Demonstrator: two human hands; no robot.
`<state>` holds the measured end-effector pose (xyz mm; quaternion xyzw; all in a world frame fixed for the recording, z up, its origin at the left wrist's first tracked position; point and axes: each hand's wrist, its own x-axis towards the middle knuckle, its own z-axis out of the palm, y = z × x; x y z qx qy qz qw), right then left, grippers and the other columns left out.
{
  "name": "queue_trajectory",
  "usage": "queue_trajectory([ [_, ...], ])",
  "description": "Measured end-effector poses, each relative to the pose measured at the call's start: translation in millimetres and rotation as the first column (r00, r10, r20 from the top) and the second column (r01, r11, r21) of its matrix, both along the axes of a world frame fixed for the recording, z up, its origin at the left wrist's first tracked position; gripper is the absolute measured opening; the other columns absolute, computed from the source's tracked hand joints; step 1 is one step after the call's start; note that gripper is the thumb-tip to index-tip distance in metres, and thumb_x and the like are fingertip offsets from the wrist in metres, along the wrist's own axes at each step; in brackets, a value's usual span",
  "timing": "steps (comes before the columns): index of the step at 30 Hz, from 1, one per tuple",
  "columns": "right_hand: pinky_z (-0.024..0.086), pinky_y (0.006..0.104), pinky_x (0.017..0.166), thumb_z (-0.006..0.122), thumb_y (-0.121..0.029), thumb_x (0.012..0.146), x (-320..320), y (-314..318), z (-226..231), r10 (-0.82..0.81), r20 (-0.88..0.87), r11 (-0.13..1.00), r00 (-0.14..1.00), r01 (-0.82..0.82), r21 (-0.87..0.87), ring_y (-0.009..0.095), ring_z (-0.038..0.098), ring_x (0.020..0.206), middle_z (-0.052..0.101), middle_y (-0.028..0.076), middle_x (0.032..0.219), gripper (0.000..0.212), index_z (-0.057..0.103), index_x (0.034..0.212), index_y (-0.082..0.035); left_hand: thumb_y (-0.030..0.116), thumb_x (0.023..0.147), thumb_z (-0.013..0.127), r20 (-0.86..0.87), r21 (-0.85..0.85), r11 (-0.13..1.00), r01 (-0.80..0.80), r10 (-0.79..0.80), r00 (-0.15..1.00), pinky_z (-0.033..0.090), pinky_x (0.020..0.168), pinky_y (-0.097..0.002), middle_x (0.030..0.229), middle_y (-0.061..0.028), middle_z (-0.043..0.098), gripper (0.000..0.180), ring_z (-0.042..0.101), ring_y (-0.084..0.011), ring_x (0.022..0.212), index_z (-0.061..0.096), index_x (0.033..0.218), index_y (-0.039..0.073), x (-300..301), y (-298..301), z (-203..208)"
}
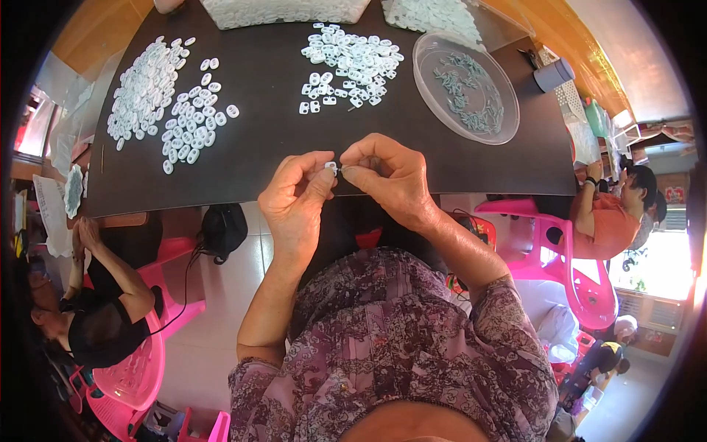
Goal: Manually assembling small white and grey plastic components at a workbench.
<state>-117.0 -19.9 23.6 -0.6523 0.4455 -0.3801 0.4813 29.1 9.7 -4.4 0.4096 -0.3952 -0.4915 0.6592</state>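
Note:
Just beyond the table's near edge, my left hand [296, 193] pinches a small white plastic piece with holes [331, 167] between thumb and fingertips. My right hand [394, 177] meets it from the right, its thumb and forefinger closed on something tiny and dark at the piece's side; its kind is too small to make out. Farther off lies a pile of white rectangular two-hole pieces [357, 62]. On the left are two heaps of white oval two-hole pieces, a large heap [147, 88] and a smaller one [193, 125]. A round clear plastic dish [433, 99] at the right holds small grey-green parts [471, 88].
The dark table [265, 132] spans the front. Clear containers of white pieces [287, 11] stand along its far side, and a grey cup [554, 75] is at far right. Co-workers sit left [110, 317] and right [611, 221], on pink plastic chairs [589, 291].

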Motion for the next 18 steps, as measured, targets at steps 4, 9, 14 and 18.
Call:
queue_trajectory([
  [4, 0.045, 0.0191, 0.064, 0.061, 0.001, 0.081, 0.3, -0.6, -2.4, 0.004, 0.038, 1.0, 0.999, -0.004, -0.006, 0.003, 0.054, 0.074, 0.06, 0.001, 0.081, 0.009, 0.06, 0.091, 0.001, -0.003, 0.081, 0.063, 0.004, 0.004, 1.0, 0.014, -0.014, 1.0, 0.048, 0.058, -0.0204, 0.081, -0.0046, 0.059, 0.016, 0.057, -0.0092, 0.068, 0.063, 0.097, -0.006, -0.5, 0.3, 0.8],
  [9, 0.045, 0.0189, 0.064, 0.06, 0.002, 0.081, 1.8, -1.0, -7.0, 0.011, 0.068, 1.0, 0.998, -0.013, 0.025, 0.004, 0.056, 0.074, 0.061, 0.002, 0.081, 0.009, 0.06, 0.091, 0.002, -0.002, 0.081, 0.064, 0.074, -0.01, 1.0, 0.009, -0.009, 0.997, 0.048, 0.059, -0.0202, 0.082, -0.0037, 0.057, 0.015, 0.056, -0.0087, 0.068, 0.063, 0.096, -0.006, 0.3, 1.2, -0.2],
  [14, 0.048, 0.0203, 0.067, 0.06, 0.004, 0.08, 2.0, -0.8, -6.2, 0.01, 0.069, 1.0, 0.998, -0.011, 0.026, 0.006, 0.058, 0.076, 0.062, 0.004, 0.082, 0.011, 0.059, 0.09, 0.003, -0.001, 0.082, 0.063, 0.181, -0.08, 0.997, -0.017, 0.032, 0.983, 0.047, 0.059, -0.0194, 0.082, -0.0032, 0.056, 0.013, 0.055, -0.008, 0.068, 0.063, 0.094, -0.006, -1.7, 1.9, -2.9],
  [18, 0.049, 0.0206, 0.066, 0.06, 0.005, 0.079, 4.7, -2.2, -8.6, -0.01, 0.098, 0.999, 0.995, 0.006, 0.041, 0.007, 0.058, 0.075, 0.062, 0.004, 0.082, 0.011, 0.059, 0.09, 0.003, 0.0, 0.083, 0.062, 0.288, -0.117, 0.992, -0.043, 0.076, 0.955, 0.046, 0.058, -0.0187, 0.081, -0.0029, 0.056, 0.011, 0.054, -0.0073, 0.068, 0.063, 0.093, -0.006, -4.3, 1.8, -5.4],
])
